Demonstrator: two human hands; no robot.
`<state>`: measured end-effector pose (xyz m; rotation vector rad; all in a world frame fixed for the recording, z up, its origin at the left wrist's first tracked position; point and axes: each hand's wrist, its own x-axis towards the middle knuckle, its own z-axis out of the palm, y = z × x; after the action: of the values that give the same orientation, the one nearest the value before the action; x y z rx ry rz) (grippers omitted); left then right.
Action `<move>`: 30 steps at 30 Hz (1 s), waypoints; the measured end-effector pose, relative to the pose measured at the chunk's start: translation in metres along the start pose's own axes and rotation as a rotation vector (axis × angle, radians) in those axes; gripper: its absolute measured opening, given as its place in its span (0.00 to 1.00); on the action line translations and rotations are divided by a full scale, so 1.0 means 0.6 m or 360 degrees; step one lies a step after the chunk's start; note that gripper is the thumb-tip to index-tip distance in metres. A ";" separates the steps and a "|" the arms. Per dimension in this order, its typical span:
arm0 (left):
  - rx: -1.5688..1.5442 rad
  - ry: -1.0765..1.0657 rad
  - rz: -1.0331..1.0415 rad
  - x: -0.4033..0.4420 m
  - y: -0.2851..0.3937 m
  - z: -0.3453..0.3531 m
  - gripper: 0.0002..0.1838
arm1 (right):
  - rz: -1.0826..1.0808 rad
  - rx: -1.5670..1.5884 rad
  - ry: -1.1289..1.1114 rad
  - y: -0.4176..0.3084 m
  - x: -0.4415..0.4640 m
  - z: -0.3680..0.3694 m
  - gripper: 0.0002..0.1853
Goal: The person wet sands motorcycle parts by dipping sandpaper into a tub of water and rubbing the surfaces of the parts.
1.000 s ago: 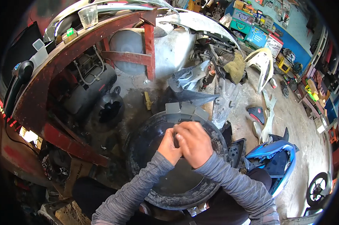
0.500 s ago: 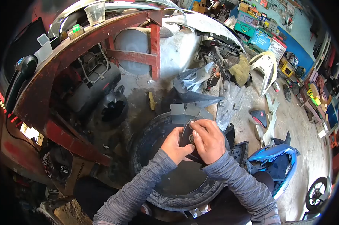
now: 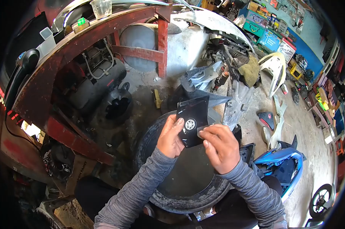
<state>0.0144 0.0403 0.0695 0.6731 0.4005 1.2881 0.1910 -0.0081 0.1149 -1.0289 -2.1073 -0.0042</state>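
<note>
My left hand (image 3: 170, 138) grips the left edge of a glossy black panel (image 3: 197, 110), thumb on its front. The panel bears a round silver emblem (image 3: 190, 124) and is tilted up toward me. At its lower right edge, my right hand (image 3: 221, 145) has thumb and fingers pinched together. Something small and greyish shows at those fingertips, too little to name. Both hands are over a round black tub (image 3: 161, 204) with murky grey liquid in it. Behind the panel, a grey plastic piece (image 3: 215, 116) is partly hidden.
A red bench (image 3: 138, 53) stands at the left, with a black air compressor tank (image 3: 100, 82) under it. A blue fairing (image 3: 294, 168) lies to the right of the tub. Motorcycle parts, including a whitish frame-shaped piece (image 3: 273, 68), cover the floor ahead.
The panel has been lifted and turned, so its glossy front and emblem now face me. My right hand has shifted right and down, off the panel's middle to its edge.
</note>
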 end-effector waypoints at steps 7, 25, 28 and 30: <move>-0.0137 -0.0054 0.0237 -0.009 -0.022 0.011 0.06 | -0.0067 0.0126 -0.0054 -0.036 -0.012 0.028 0.14; 0.0608 0.0235 -0.0348 -0.001 0.023 -0.043 0.25 | 0.1200 0.0797 -0.0038 0.120 -0.070 0.069 0.12; 0.0768 0.0284 -0.0463 -0.002 0.036 -0.058 0.30 | 0.1702 0.1488 0.0081 0.138 -0.070 0.081 0.14; 0.0969 0.0284 -0.0526 -0.010 0.034 -0.083 0.34 | 0.1933 0.1833 0.0216 0.153 -0.079 0.103 0.14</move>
<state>-0.0334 0.0490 0.0450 0.9532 1.0312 0.9063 0.2308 0.0416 0.0129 -1.2434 -0.7514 1.4560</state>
